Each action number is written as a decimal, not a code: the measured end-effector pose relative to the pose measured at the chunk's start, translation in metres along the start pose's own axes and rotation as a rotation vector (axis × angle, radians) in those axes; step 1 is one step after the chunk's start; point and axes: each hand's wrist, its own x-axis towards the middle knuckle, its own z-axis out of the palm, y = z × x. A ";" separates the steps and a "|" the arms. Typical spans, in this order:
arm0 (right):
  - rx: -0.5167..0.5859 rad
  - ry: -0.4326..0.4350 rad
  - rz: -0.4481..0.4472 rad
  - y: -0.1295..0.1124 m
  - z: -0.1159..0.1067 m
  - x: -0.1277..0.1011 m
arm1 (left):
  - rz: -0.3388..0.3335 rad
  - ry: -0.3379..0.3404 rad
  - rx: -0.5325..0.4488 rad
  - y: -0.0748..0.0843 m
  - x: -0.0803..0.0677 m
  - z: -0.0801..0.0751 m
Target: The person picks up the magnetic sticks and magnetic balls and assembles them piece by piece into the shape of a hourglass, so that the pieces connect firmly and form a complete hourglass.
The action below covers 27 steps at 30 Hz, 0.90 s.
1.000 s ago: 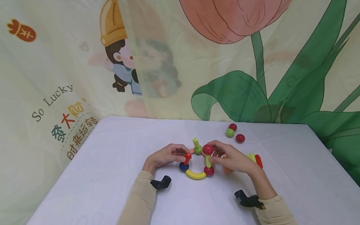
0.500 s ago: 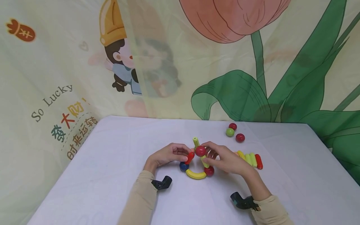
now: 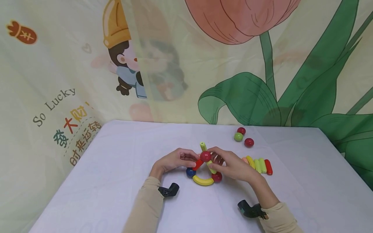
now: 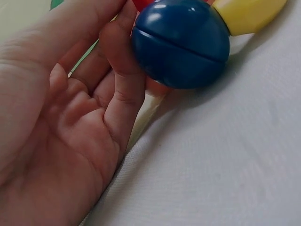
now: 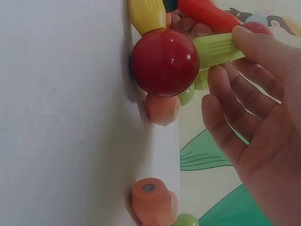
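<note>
My left hand (image 3: 179, 159) pinches a red rod (image 3: 198, 164), which leans right from a dark blue ball (image 4: 181, 44). The thumb and fingers of my right hand (image 3: 231, 164) pinch a light green rod (image 5: 218, 49). This rod leans left from a lower red ball (image 5: 164, 63) and has an upper red ball (image 3: 205, 156) at its top. The red rod's upper end is right at that upper ball. A yellow curved piece (image 3: 203, 181) joins the blue ball and the lower red ball. Behind them, another light green rod (image 3: 202, 146) stands up, its base hidden.
Right of my right hand lies a row of rods, with a red rod (image 3: 268, 167) at its end. Farther back are a green ball (image 3: 238, 137) and two red balls (image 3: 249, 142). Orange pieces (image 5: 153, 200) lie near the right hand. White cloth (image 3: 131, 139) covers the table.
The red rod has tilted over to the right. My right hand has moved left, tilting the green rod and its top red ball toward the red rod.
</note>
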 end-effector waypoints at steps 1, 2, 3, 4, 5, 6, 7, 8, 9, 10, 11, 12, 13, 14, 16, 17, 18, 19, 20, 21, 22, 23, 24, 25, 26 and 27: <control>0.000 -0.001 -0.002 0.000 0.000 0.000 | 0.000 0.001 0.003 0.000 0.000 0.000; 0.002 -0.001 -0.002 0.001 0.000 0.001 | -0.001 0.002 0.002 0.000 0.000 -0.001; 0.005 -0.002 -0.001 0.001 0.000 0.001 | -0.003 0.004 0.004 0.000 0.000 -0.001; 0.011 -0.005 0.002 0.003 0.000 0.001 | -0.006 0.004 0.002 -0.001 0.000 -0.001; 0.021 -0.009 0.008 0.004 0.000 0.000 | -0.009 0.002 0.001 -0.002 0.000 -0.001; 0.031 -0.010 0.011 0.005 0.000 0.000 | -0.010 -0.002 0.000 -0.003 0.000 0.000; 0.042 -0.005 0.018 0.007 -0.001 0.000 | -0.010 -0.005 -0.002 -0.005 0.000 0.000; 0.052 0.006 0.021 0.009 -0.001 0.000 | -0.009 -0.006 -0.005 -0.006 0.000 0.000; 0.059 0.024 0.020 0.011 0.000 0.000 | -0.011 -0.007 -0.004 -0.007 0.000 0.000; 0.064 0.047 0.018 0.013 0.001 0.001 | -0.011 -0.009 -0.004 -0.008 0.000 0.001; 0.063 0.077 0.013 0.014 0.002 0.002 | -0.010 -0.009 -0.001 -0.008 0.000 0.001; 0.058 0.111 0.007 0.015 0.003 0.004 | -0.007 -0.007 0.000 -0.008 0.000 0.001; 0.051 0.145 0.001 0.016 0.005 0.005 | -0.008 -0.007 0.000 -0.008 0.000 0.001; 0.043 0.177 -0.003 0.016 0.006 0.007 | -0.008 -0.006 -0.001 -0.007 0.000 0.001; 0.041 0.220 -0.003 0.017 0.009 0.009 | -0.009 -0.007 0.000 -0.007 0.000 0.001; 0.046 0.232 0.005 0.016 0.011 0.010 | -0.011 -0.008 0.001 -0.006 0.000 0.001; 0.054 0.236 0.016 0.016 0.012 0.010 | -0.013 -0.009 0.002 -0.006 0.000 0.001; 0.065 0.233 0.021 0.016 0.013 0.010 | -0.015 -0.009 0.003 -0.006 0.000 0.001; 0.079 0.226 0.025 0.016 0.014 0.011 | -0.017 -0.008 0.005 -0.005 0.000 0.001; 0.095 0.214 0.025 0.016 0.014 0.011 | -0.018 -0.006 0.006 -0.005 0.000 0.001; 0.107 0.203 0.024 0.016 0.015 0.012 | -0.020 -0.005 0.007 -0.005 0.000 0.001; 0.114 0.196 0.023 0.016 0.016 0.013 | -0.021 -0.004 0.010 -0.005 0.000 0.001; 0.120 0.189 0.020 0.016 0.017 0.014 | -0.020 -0.004 0.011 -0.005 0.001 0.000; 0.121 0.184 0.019 0.016 0.018 0.015 | -0.019 -0.004 0.013 -0.004 0.001 0.000; 0.116 0.183 0.020 0.016 0.019 0.016 | -0.018 -0.004 0.014 -0.004 0.001 0.000; 0.111 0.185 0.027 0.015 0.019 0.018 | -0.016 -0.002 0.014 -0.004 0.001 0.000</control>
